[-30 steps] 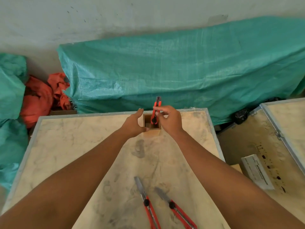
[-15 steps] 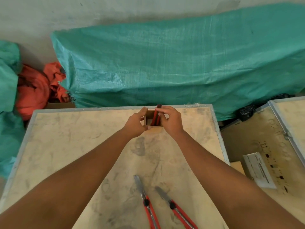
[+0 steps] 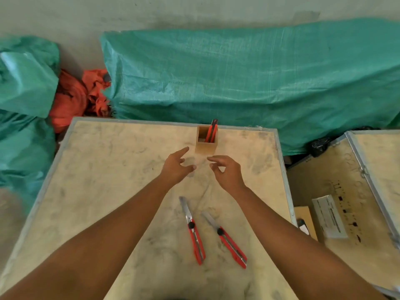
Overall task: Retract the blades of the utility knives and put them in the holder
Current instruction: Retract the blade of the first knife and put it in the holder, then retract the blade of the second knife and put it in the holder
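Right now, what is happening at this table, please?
A person is tidying utility knives. One knife stands in the wooden holder at the far edge of the table. The left hand and right hand are open and empty. Two knives lie nearer, blades out.

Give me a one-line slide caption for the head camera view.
Both empty hands, left and right, hover near the wooden holder with one knife inside; two blade-out knives lie waiting.
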### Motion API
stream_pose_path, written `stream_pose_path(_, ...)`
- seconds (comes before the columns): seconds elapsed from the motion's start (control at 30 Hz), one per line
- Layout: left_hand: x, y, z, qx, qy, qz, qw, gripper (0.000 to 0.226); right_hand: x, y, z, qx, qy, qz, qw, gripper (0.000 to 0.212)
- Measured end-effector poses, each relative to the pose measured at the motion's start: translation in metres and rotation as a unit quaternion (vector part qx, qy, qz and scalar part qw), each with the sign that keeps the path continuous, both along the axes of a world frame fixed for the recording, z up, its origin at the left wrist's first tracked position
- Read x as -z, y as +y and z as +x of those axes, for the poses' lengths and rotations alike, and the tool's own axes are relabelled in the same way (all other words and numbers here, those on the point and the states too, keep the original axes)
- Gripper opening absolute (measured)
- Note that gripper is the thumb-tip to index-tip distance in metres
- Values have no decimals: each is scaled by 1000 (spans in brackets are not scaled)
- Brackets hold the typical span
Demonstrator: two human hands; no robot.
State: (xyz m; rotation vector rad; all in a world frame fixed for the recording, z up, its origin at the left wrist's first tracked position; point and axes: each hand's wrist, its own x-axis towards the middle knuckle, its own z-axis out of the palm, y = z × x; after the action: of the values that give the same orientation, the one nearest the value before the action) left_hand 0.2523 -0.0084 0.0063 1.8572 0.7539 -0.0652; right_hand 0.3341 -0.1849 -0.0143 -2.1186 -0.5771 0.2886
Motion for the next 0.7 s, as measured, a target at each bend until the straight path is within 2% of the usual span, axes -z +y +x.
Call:
stream_pose_path(0.23, 35, -61, -127, -90, 46, -68, 993, 78, 27, -38, -80, -126, 165, -114, 972, 27)
stream_pose_path(0.43, 60, -134, -173, -144, 118, -71, 980, 70, 47, -42, -104, -225, 171, -197, 939, 39)
stream_pose_path(0.5, 64, -152, -175, -139, 116, -48, 982, 53, 51, -40, -109, -247, 175, -203, 931, 42)
stream_pose_path(0.57, 68, -165, -176, -127, 107, -19, 986, 27, 54, -36, -112, -266, 172, -208, 925, 42)
stream_pose_path(0.6, 71, -170, -177, -121, 108, -3, 987, 22, 57, -35, -113, -273, 170, -210, 923, 42)
stream_pose_path(0.7, 79, -179, -179, -109, 112, 47, 987, 34, 64, -34, -117, -269, 168, -210, 925, 39)
